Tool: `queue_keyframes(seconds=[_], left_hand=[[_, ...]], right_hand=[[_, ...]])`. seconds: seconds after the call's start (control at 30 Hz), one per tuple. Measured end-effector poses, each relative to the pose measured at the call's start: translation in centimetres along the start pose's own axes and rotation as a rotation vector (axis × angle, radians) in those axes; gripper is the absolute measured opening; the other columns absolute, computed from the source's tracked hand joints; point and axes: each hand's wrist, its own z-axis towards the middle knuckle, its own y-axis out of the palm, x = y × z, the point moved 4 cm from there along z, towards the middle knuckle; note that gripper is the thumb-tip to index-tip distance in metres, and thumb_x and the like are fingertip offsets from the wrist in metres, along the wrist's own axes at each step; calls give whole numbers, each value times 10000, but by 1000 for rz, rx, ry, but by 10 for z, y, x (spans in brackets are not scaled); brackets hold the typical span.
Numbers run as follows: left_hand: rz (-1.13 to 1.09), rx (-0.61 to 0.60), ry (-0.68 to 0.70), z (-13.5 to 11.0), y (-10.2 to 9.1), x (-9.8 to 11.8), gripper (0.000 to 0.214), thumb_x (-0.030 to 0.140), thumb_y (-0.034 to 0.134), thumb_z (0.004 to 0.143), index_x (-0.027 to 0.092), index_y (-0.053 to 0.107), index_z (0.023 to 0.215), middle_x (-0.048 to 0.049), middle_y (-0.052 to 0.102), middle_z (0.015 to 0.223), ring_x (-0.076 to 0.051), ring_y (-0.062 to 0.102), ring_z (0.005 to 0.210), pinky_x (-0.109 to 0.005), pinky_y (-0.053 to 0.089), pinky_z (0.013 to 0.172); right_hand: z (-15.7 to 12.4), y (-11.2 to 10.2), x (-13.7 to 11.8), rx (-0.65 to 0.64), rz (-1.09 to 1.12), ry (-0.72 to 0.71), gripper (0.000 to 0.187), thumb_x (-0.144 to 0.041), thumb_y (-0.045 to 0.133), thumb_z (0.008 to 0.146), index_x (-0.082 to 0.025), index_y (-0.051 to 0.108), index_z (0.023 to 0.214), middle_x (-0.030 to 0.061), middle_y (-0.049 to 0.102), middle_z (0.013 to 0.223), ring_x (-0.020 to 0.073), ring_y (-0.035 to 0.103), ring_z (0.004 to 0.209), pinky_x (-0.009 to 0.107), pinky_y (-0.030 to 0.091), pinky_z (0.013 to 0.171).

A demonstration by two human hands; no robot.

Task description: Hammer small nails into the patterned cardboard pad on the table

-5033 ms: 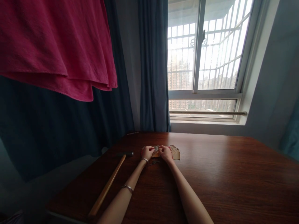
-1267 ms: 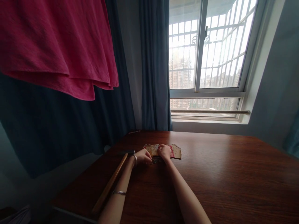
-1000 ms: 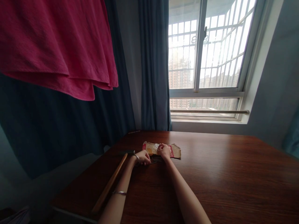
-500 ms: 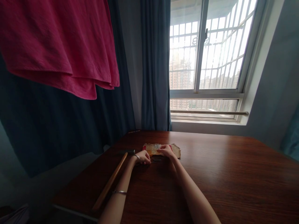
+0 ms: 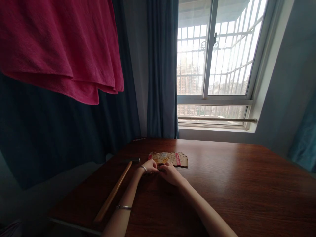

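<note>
A flat piece of cardboard (image 5: 182,159) with a dotted face, red bands and a ragged right edge lies on the table. On its upper middle rests a small clear, shiny thing (image 5: 164,154), too small to name. My left hand (image 5: 150,166) is at the cardboard's near left edge, fingers curled and closed. Just beside it, my right hand (image 5: 170,172) is closed too, its fingertips close to the left ones at the near edge. Whatever the fingers pinch is hidden. A hammer (image 5: 115,194) with a wooden handle and dark head lies left of my left forearm.
The brown wooden table (image 5: 237,187) reaches to the wall under a barred window (image 5: 214,65). A pink towel (image 5: 61,49) hangs at upper left before dark blue curtains (image 5: 163,72). A small strip-like thing (image 5: 139,139) lies at the far left corner.
My right hand has come off the top of the cardboard, toward me and left, to meet my left hand. Thin dark pieces seen between the hands before are now mostly covered.
</note>
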Motion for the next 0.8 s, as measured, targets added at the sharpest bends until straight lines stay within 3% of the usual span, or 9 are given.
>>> queue_keyframes(seconds=[0.1,0.27,0.43,0.6,0.7,0.8], left_hand=[[4,31,-24,-2,-1,1,274,387,669,605,117,622,597,8,538,483,-94,469,441,-195,326,432],[20,53,-160,-9,-6,-6,282,393,677,605,126,591,576,3,543,483,-91,467,401,-185,297,393],[-41,65,-200,-20,-15,-11,329,421,680,622,130,563,523,2,538,468,-88,469,386,-175,258,366],[-125,316,-268,-22,-31,-23,382,436,599,726,131,546,501,12,498,408,-85,430,350,-194,297,378],[-75,367,-331,-18,-34,-36,355,370,536,771,115,597,532,-15,548,440,-88,443,339,-199,317,384],[-76,351,-288,-9,-29,-39,314,337,504,787,103,665,653,-35,622,539,-81,457,349,-192,320,389]], right_hand=[[-10,2,-11,12,84,-39,349,-191,587,752,-210,618,1099,80,584,1027,207,521,981,302,418,867],[-18,7,-16,45,269,-104,390,-91,538,723,-219,610,1084,26,631,908,138,573,776,239,460,719],[-20,-6,19,236,306,16,324,-77,471,764,-186,618,1031,30,648,843,126,577,683,233,465,634],[-28,-31,49,344,75,141,275,-78,443,790,-188,649,934,75,651,899,182,590,842,297,469,757],[-30,-34,47,286,-41,172,284,-73,449,786,-198,659,929,86,662,930,208,569,937,314,451,814],[-30,-26,29,145,-100,91,323,-123,452,813,-212,641,1059,71,679,952,214,546,979,326,423,861]])
